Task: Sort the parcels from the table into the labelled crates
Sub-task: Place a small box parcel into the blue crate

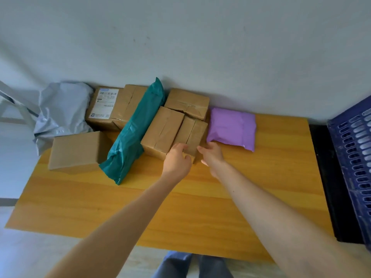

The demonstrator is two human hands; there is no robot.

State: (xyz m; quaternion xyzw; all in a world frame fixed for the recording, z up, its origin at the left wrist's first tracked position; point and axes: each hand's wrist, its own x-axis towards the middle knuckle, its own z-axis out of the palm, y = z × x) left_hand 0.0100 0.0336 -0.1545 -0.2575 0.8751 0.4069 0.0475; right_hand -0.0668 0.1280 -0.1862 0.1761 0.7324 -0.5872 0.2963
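Both hands flank the small taped cardboard box mid-table, left hand and right hand cupping its near corners, grip not clearly closed, box long axis running away toward the wall, between a bigger carton and glossy purple mailer.

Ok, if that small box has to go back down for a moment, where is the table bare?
The whole near half of the table is bare, from the teal mailer tip to the front edge. Also free: the right strip between the purple mailer and the blue crate. The back is crowded: boxes, mailers and the grey bag packed against the wall.
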